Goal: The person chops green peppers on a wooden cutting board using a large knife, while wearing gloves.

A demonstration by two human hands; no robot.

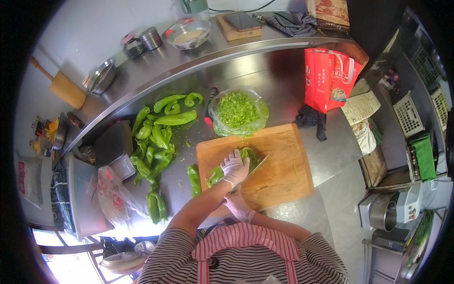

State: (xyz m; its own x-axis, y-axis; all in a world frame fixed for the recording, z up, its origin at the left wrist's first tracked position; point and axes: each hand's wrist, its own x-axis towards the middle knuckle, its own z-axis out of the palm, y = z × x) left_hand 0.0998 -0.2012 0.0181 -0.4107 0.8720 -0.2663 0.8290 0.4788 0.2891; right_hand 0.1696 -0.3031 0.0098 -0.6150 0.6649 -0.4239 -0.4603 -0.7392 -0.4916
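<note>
Both hands wear thin clear gloves. My left hand (234, 169) lies over a bunch of cut green peppers (251, 158), holding them down on the wooden cutting board (283, 170). My right hand (239, 206) is closer to my body, closed around the handle of a knife. The knife blade (260, 164) slants up and right along the right side of the peppers. Part of it is hidden by my left hand. A piece of pepper (214, 176) shows left of that hand. Beyond the board, chopped green pepper (238, 108) fills a bowl lined with a clear plastic bag (263, 122).
Whole long green peppers (175, 118) are heaped left of the board, and one pepper (194, 180) lies beside its edge. A red shopping bag (324, 81) and a black cloth (312, 119) are at right. A raised steel shelf (227, 42) runs along the back.
</note>
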